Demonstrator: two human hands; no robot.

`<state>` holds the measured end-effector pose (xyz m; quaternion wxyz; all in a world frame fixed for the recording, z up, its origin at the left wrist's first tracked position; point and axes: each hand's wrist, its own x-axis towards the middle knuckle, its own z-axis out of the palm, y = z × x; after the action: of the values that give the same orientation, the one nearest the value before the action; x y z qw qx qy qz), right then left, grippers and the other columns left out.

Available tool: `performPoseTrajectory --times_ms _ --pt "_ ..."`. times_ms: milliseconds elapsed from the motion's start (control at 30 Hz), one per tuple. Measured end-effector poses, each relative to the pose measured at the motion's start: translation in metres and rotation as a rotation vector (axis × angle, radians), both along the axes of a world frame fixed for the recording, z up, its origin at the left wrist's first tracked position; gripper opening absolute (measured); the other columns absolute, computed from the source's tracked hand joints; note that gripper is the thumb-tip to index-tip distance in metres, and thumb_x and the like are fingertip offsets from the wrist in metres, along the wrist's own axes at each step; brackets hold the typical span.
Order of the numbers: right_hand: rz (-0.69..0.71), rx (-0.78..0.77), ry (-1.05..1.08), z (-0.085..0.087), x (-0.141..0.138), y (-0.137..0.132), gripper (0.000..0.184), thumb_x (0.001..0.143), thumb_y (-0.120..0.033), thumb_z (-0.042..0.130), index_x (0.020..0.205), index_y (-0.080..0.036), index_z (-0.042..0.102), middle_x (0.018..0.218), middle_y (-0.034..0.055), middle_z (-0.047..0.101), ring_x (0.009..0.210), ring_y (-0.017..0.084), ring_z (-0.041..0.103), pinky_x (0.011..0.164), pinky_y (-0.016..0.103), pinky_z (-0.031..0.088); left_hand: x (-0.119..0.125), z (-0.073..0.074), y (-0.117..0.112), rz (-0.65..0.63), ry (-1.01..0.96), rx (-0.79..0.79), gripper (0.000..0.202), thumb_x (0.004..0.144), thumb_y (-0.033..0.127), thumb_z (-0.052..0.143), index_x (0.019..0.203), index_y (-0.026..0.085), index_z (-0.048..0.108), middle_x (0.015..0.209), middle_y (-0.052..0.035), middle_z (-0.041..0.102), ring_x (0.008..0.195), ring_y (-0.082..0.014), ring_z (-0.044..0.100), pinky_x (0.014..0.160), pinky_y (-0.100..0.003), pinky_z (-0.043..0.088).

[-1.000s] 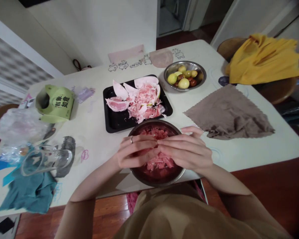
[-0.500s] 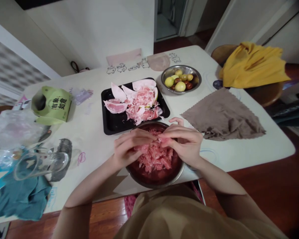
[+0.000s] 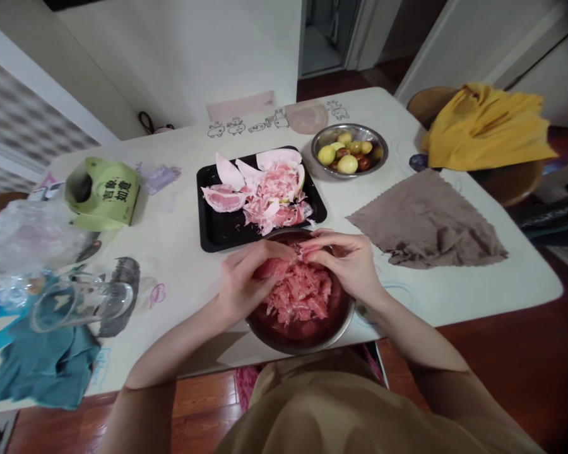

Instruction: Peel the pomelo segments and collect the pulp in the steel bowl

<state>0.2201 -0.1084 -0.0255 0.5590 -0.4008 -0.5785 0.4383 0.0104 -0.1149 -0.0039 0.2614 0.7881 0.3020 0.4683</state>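
Over a metal bowl (image 3: 334, 337) at the table's near edge, my two hands work close together. My left hand (image 3: 246, 274) is closed around a pink pomelo segment (image 3: 272, 268), its fingertips at the segment's upper end. My right hand (image 3: 350, 261) pinches at that same end, with a bit of pinkish pomelo flesh or membrane at the fingertips; which of the two cannot be made out. Loose pomelo pulp (image 3: 300, 296) is heaped in the bowl. Just beyond, a black tray (image 3: 218, 230) holds thick pomelo rind (image 3: 230, 173) and a pile of peeled membranes (image 3: 279, 189).
A steel bowl of small green and brown fruits (image 3: 347, 165) stands behind the tray. To the right lies a brown cloth (image 3: 430, 217); yellow fabric (image 3: 490, 129) drapes a chair. At left are a green carton (image 3: 106, 195), a clear glass vessel (image 3: 82, 302), plastic bags (image 3: 33, 233) and a teal cloth (image 3: 47, 366).
My left hand has turned, showing more of the pomelo segment in it. The right hand has shifted slightly left and its fingers have drawn together. The whole view has moved a little.
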Motion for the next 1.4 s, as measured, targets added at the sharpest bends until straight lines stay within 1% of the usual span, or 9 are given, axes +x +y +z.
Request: performPoseTrajectory --times_ms 200,333,433,567,700,833,967,1267,1400 --pt "0.109 -0.216 0.166 -0.0005 -0.0038 0.0003 0.015 0.075 -0.031 0.086 0.088 -0.026 0.082 0.082 0.0001 0.081 0.069 0.013 0.075 0.071 0.025 0.064 0.0032 -0.0001 -0.0005 0.082 0.052 -0.050 0.021 0.087 0.009 0.072 0.106 0.018 0.066 0.100 -0.0056 0.076 0.092 -0.0158 0.073 0.083 -0.027 0.058" --pt "0.093 -0.188 0.157 -0.0008 -0.0079 -0.0021 0.015 0.074 -0.034 0.087 0.086 -0.026 0.082 0.084 0.0006 0.082 0.073 0.015 0.077 0.074 0.027 0.065 0.0056 -0.0016 0.0004 0.100 0.032 -0.055 0.017 0.085 0.015 0.077 0.098 0.018 0.067 0.095 -0.0055 0.075 0.090 -0.0176 0.072 0.082 -0.030 0.058" --pt "0.055 -0.099 0.098 -0.0002 -0.0079 -0.0025 0.013 0.075 -0.034 0.087 0.085 -0.027 0.082 0.085 0.0010 0.082 0.077 0.016 0.076 0.078 0.029 0.064 0.0040 -0.0038 0.0001 0.045 0.005 -0.019 0.015 0.088 0.006 0.068 0.098 0.018 0.067 0.096 -0.0063 0.074 0.096 -0.0192 0.072 0.086 -0.033 0.058" --pt "0.071 -0.017 0.062 0.0006 -0.0047 -0.0013 0.017 0.076 -0.032 0.087 0.091 -0.027 0.082 0.087 0.0015 0.081 0.079 0.015 0.076 0.079 0.030 0.063 0.0011 -0.0028 -0.0017 0.027 0.017 -0.038 0.024 0.086 0.000 0.062 0.102 0.018 0.067 0.096 -0.0048 0.074 0.091 -0.0164 0.072 0.081 -0.028 0.058" --pt "0.053 -0.055 0.033 0.0017 -0.0026 -0.0010 0.015 0.079 -0.032 0.085 0.092 -0.026 0.082 0.087 0.0020 0.082 0.076 0.015 0.076 0.077 0.029 0.063 0.0016 0.0023 -0.0016 0.070 0.100 -0.069 0.026 0.086 0.001 0.064 0.105 0.018 0.067 0.102 -0.0045 0.077 0.095 -0.0153 0.073 0.086 -0.024 0.057" --pt "0.056 -0.132 0.068 0.0029 -0.0055 -0.0026 0.020 0.080 -0.037 0.084 0.094 -0.024 0.081 0.075 0.0007 0.079 0.060 0.013 0.072 0.063 0.025 0.062 0.0033 0.0017 -0.0014 0.093 0.152 -0.077 0.027 0.085 0.004 0.067 0.106 0.019 0.067 0.102 -0.0040 0.077 0.093 -0.0155 0.074 0.085 -0.024 0.057" --pt "0.015 -0.114 0.062 0.0027 -0.0087 -0.0047 0.018 0.080 -0.037 0.083 0.092 -0.024 0.081 0.080 0.0011 0.081 0.066 0.014 0.075 0.065 0.024 0.063 0.0034 -0.0031 -0.0023 0.131 0.138 -0.070 0.025 0.082 0.004 0.069 0.102 0.020 0.068 0.096 -0.0023 0.076 0.085 -0.0150 0.072 0.079 -0.024 0.057" --pt "0.165 -0.168 0.068 0.0073 -0.0004 0.0005 0.013 0.082 -0.032 0.081 0.091 -0.023 0.081 0.071 -0.0007 0.078 0.058 0.012 0.071 0.060 0.022 0.059 -0.0008 0.0039 0.0024 0.027 0.127 0.038 0.047 0.067 -0.008 0.046 0.100 0.018 0.066 0.100 -0.0047 0.074 0.098 -0.0173 0.071 0.088 -0.029 0.056" --pt "0.160 -0.163 0.062 0.0076 0.0007 0.0007 0.013 0.081 -0.032 0.082 0.089 -0.023 0.081 0.075 0.0006 0.079 0.059 0.012 0.071 0.060 0.023 0.059 -0.0038 0.0015 0.0037 -0.001 0.215 0.134 0.041 0.078 -0.006 0.046 0.106 0.017 0.064 0.105 -0.0079 0.075 0.101 -0.0185 0.072 0.089 -0.031 0.059"
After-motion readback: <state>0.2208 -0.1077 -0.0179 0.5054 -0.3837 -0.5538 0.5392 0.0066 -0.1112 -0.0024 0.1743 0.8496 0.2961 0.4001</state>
